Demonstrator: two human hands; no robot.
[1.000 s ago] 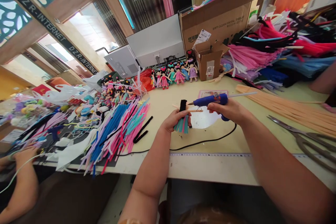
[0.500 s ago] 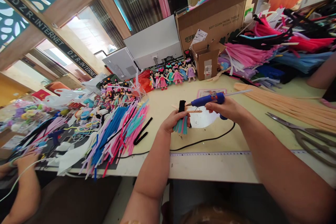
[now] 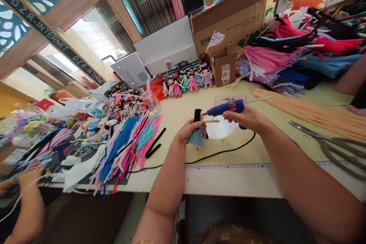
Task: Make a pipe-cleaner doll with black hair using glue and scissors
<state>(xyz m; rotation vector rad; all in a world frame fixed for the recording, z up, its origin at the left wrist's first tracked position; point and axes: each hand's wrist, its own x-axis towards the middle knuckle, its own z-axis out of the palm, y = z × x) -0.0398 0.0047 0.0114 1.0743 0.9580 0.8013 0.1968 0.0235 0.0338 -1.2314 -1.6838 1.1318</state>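
My left hand is closed around a small pipe-cleaner doll with a black fuzzy head, peach arms and a teal and pink skirt. In my right hand is a blue hot glue gun, a whitish glue stick poking out of its back. The gun's nozzle is at the doll's head; whether it touches cannot be made out. A black cord runs from the gun across the table under my left forearm. Below the gun lies a shiny, pale round sheet.
Large scissors and a peach pipe-cleaner bundle lie on the right. Colourful pipe cleaners cover the left. Finished dolls stand before a small carton. A measuring tape lines the front edge. Another person's arm is at far left.
Both hands keep nearly the same pose, with the glue gun's nozzle still at the doll's head. The whole view has shifted very slightly.
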